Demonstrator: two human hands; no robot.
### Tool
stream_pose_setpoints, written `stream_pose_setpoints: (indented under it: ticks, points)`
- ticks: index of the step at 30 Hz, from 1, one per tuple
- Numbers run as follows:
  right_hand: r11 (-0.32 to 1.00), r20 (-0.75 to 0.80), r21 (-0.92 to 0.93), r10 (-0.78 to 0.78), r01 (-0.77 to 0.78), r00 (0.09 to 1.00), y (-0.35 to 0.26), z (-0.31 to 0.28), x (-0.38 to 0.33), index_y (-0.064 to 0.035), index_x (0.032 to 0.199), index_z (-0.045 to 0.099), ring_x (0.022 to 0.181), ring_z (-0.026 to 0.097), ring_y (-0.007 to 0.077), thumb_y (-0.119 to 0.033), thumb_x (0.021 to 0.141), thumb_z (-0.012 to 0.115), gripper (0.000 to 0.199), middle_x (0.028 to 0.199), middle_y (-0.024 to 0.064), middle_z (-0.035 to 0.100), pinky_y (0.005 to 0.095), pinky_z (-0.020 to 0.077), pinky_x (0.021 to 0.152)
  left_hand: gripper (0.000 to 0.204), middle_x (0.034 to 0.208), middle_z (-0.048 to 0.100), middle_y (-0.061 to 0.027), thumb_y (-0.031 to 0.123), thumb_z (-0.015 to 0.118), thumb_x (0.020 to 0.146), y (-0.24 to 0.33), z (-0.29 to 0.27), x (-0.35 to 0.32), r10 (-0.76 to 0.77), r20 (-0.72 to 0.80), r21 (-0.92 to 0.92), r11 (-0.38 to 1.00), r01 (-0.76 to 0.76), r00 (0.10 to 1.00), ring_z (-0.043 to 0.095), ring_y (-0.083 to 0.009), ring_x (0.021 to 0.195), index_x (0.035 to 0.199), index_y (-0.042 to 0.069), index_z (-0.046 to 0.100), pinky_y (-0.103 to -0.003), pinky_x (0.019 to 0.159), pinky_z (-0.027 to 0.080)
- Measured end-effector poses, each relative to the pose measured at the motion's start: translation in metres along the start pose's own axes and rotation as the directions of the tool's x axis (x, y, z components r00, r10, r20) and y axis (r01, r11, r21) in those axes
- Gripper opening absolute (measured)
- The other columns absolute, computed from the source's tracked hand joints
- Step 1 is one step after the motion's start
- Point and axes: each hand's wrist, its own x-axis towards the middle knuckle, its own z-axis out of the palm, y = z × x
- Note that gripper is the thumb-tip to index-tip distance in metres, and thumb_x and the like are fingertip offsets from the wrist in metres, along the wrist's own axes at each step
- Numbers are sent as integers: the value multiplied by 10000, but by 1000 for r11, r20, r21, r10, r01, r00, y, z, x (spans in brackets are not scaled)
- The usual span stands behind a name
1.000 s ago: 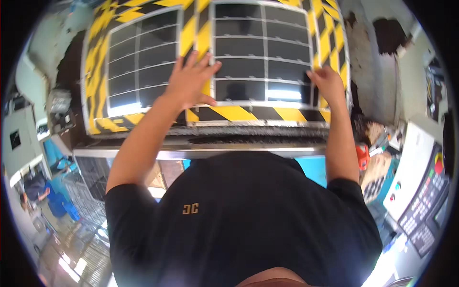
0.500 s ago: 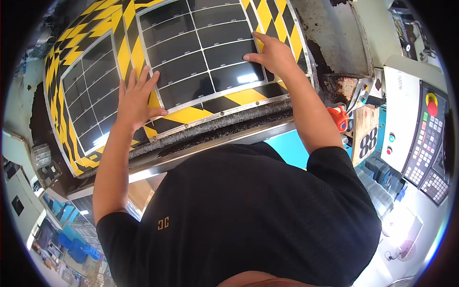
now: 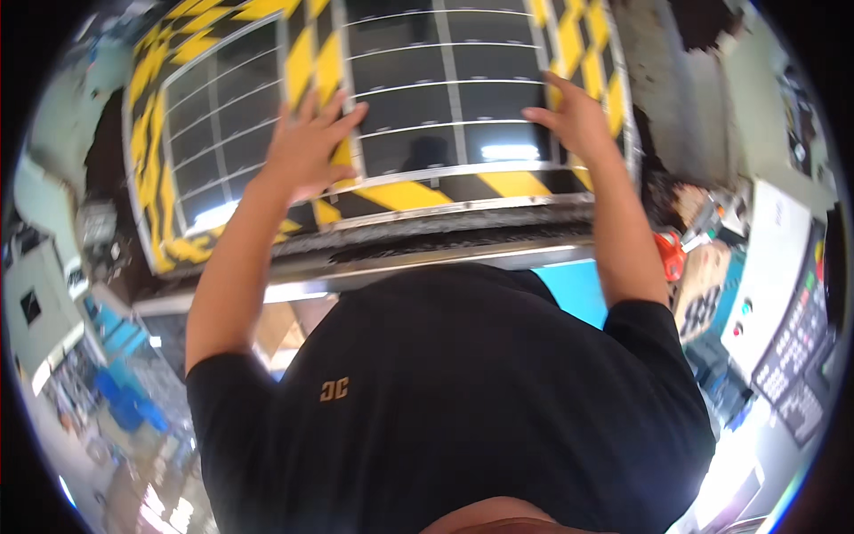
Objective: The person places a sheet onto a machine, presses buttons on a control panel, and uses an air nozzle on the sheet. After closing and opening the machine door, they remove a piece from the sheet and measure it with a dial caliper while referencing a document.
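My left hand (image 3: 311, 149) lies with its fingers spread at the left edge of a glossy black sheet (image 3: 405, 109). Pale lines divide this sheet into rectangles. At its right edge is my right hand (image 3: 580, 123), thumb and index finger apart, the thumb reaching over the black surface. Neither hand grips anything. Yellow-and-black striped tape (image 3: 400, 194) frames the sheet on the machine bed. A second black gridded sheet (image 3: 222, 111) lies to the left of my left hand. The picture is somewhat blurred by motion.
A metal ledge (image 3: 302, 290) runs along the bed's near side. Right of my right forearm are orange-handled scissors (image 3: 669, 255) and a wooden board (image 3: 700, 283) with dark markings. A machine control panel (image 3: 794, 331) stands at the far right. Blue items (image 3: 129, 400) sit at lower left.
The whole view has shifted, so the bed and sheets appear farther right and more level. Both hands stay at the edges of the same black sheet, with little visible change in their pose.
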Motion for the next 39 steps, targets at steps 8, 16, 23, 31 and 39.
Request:
stream_pose_setpoints:
  ticks: [8,16,23,31,39]
  points:
    - [992,132,-27,126,-123,983,-16,-14,0,-104,1450,533,758,631,241,-490,740,855,870,837,122,649,367,515,734,908,1667,235,3,495,781,798,-2,7,-1,-11,-14,24,1000,12,1000,144,-309,1549,1566,357,317,-581,1238,109]
    - [849,-46,517,-97,107,994,-1,-127,-64,-36,1461,504,968,597,130,-173,926,731,598,1098,65,628,275,492,869,922,1670,225,10,524,767,803,-3,6,0,-8,-16,11,1000,8,1000,138,-315,1550,1574,374,286,-581,1240,96]
    - [957,-325,269,-14,106,946,18,-193,-117,-35,1408,569,991,597,125,-183,973,683,474,1123,61,654,266,476,895,933,1674,202,9,509,771,801,-5,7,-1,-5,13,12,1000,5,1000,117,-321,1551,1578,359,279,-591,1239,97]
    - [896,-426,8,405,-444,809,155,-218,-138,11,1323,623,1161,636,232,-476,1022,533,580,1229,149,694,338,451,1014,931,1674,211,1,549,749,809,-5,5,-2,15,12,-8,1000,-15,1000,115,-323,1553,1583,364,266,-581,1239,83]
    - [878,-525,-329,137,-349,840,247,-115,-169,97,1510,295,1447,352,409,-507,1020,495,804,1558,309,328,432,281,1195,941,1670,216,-33,515,763,806,-3,-8,-1,27,32,7,1000,-27,999,133,-331,1548,1585,318,273,-574,1240,107]
